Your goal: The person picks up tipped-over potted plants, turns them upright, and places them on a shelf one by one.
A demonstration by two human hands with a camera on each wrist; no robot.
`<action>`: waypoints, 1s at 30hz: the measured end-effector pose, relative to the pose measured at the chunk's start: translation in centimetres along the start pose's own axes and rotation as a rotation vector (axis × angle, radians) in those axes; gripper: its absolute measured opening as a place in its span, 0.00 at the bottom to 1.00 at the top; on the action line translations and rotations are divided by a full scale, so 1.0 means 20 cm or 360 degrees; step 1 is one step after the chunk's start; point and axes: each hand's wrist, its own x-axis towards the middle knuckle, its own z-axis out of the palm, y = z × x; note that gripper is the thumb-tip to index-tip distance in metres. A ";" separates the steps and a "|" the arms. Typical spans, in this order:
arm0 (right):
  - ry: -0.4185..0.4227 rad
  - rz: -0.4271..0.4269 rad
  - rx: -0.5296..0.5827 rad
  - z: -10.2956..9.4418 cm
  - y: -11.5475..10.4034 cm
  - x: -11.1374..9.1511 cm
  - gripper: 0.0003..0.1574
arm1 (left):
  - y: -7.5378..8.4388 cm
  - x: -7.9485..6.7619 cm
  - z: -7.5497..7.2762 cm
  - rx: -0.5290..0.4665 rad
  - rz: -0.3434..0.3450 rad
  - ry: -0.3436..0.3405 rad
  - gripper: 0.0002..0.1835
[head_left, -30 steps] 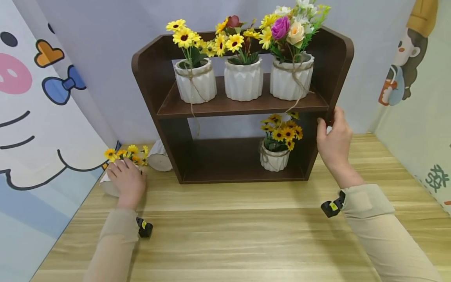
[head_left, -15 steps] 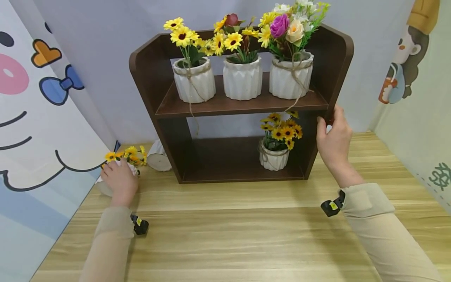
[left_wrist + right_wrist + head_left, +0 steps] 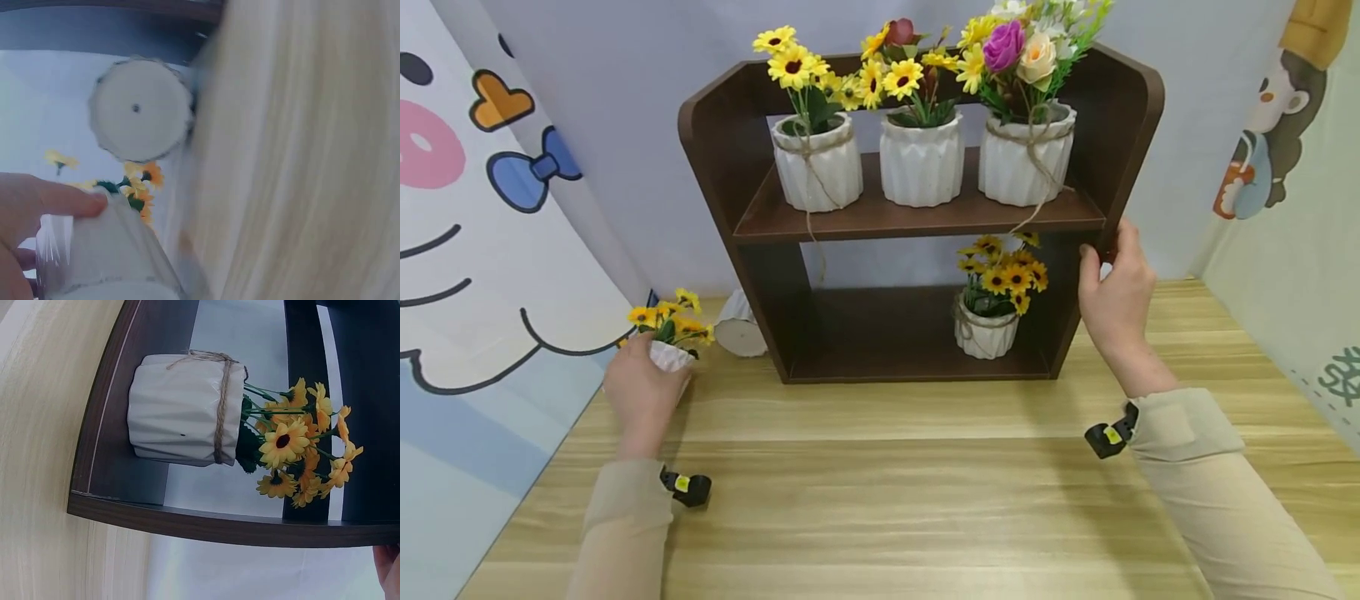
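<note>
At the table's left, my left hand (image 3: 643, 387) grips a small white flowerpot (image 3: 668, 357) with yellow flowers (image 3: 673, 317). In the left wrist view, thumb and fingers curl round this ribbed flowerpot (image 3: 115, 250), its flowers pointing away. My right hand (image 3: 1116, 300) holds the right side panel of a dark brown two-tier shelf (image 3: 895, 225), thumb at the front edge and fingers behind. On the lower tier, to the right, stands a potted plant of yellow-orange daisies (image 3: 987, 332), twine round its white pot (image 3: 181, 412).
Another white pot (image 3: 741, 325) lies on its side against the shelf's left, base facing me. Three potted flower arrangements stand on the upper tier: yellow daisies (image 3: 816, 167), a mixed one (image 3: 921, 162) and roses (image 3: 1026, 158). Cartoon-printed panels (image 3: 475, 250) flank the table.
My left hand has shifted from lying over the top of the flowerpot to wrapping its left side, and the pot has turned with its flowers raised. The right hand stays on the shelf.
</note>
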 end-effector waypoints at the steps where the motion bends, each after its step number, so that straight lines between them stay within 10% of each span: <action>1: 0.0003 0.0002 -0.0002 0.00 0.00 0.00 0.18 | 0.00 0.00 -0.01 -0.0038 -0.0040 -0.0010 0.37; 14: -0.0016 0.0029 -0.0001 -0.01 0.01 -0.01 0.18 | -0.04 -0.08 0.01 -0.0650 -0.0396 0.0147 0.42; 30: 0.0007 0.0002 0.0005 0.00 0.01 0.00 0.18 | -0.13 -0.11 0.07 -0.1017 -0.0225 0.0236 0.39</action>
